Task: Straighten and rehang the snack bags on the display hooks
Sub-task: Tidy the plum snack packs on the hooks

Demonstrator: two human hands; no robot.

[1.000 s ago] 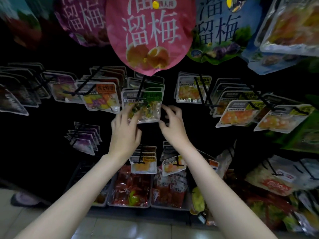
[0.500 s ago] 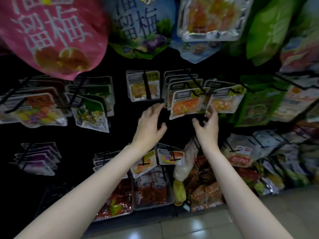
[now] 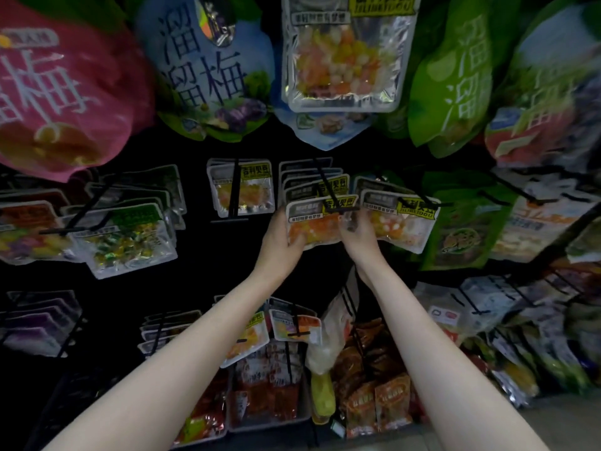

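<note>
Two hands now meet on one snack bag. A second ago you were at a green-labelled bag further left; half a second ago both hands were bare and reaching rightward. Your left hand (image 3: 282,242) now grips the lower left edge of the front orange snack bag (image 3: 317,222), thumb across its face and fingers behind it. Your right hand (image 3: 357,231) holds the bag's right side, fingers curled at its edge; whether it also touches the neighbouring bag (image 3: 398,219) just beside it cannot be told. The orange bag is in the middle row, at the front of a stack on a black display hook (image 3: 325,187), whose bar crosses its yellow header. It tilts slightly, left side lower. You appear to have moved to a new hook and begun straightening its front bag.
</note>
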